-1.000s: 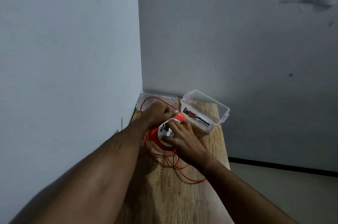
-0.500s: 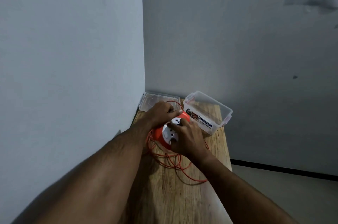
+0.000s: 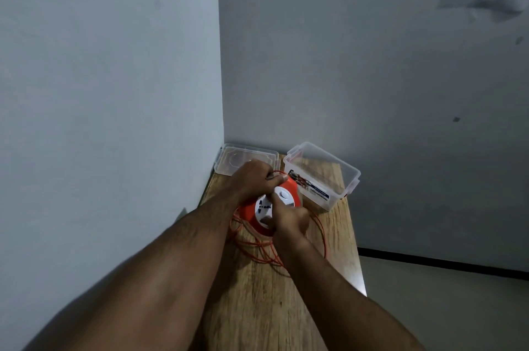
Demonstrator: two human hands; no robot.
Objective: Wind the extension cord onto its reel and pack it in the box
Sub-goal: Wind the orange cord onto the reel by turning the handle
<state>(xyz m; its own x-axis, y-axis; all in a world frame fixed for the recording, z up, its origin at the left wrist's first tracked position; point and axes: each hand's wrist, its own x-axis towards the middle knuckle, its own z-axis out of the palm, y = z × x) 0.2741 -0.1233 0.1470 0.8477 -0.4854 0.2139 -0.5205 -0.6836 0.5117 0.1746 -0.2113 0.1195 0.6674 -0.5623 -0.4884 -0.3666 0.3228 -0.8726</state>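
Note:
An orange reel with a white socket face rests tilted on the wooden table. My left hand grips its far rim, fingers curled over the edge. My right hand is closed on the white face at the near right side. Loose orange cord lies in loops on the table under and beside the reel, partly hidden by my right forearm. The clear plastic box stands open just right of the reel.
The box's clear lid lies flat in the back left corner by the two walls. The table's right edge drops to a pale floor with a dark skirting line.
My right hand has slid round the white face toward the near right side, and the face shows turned. The cord loops have shifted slightly. My left hand keeps its hold.

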